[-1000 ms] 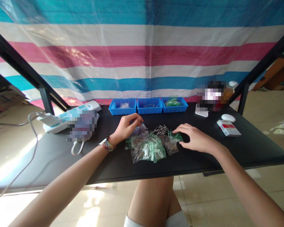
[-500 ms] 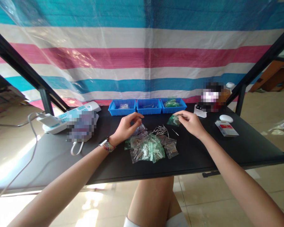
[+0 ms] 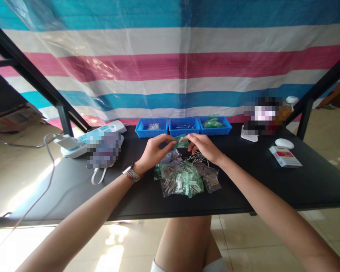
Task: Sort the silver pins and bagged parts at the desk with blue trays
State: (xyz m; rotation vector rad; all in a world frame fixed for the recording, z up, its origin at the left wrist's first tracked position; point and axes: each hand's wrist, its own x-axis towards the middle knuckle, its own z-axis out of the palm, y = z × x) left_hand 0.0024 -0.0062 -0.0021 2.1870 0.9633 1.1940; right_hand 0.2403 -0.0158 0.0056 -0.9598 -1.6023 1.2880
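My left hand (image 3: 154, 152) and my right hand (image 3: 204, 146) meet above the black table (image 3: 272, 185), both pinching a small green plastic bag (image 3: 181, 140). Just below them lies a pile of small clear and green bags of little parts (image 3: 184, 177), with loose metal pins (image 3: 197, 155) scattered at its far edge. A woven bracelet (image 3: 131, 173) is on my left wrist.
Three blue trays (image 3: 184, 126) stand in a row at the table's back edge, the right one holding green bags. A white power strip (image 3: 85, 139) and cable lie at left. A white mouse (image 3: 284, 143) and a small red-and-white box (image 3: 285, 156) sit at right. Striped tarp hangs behind.
My right hand picked up a green bag from the pile's right side, lifted it, then carried it left to my left hand, which now grips it too. The camera shifted slightly.
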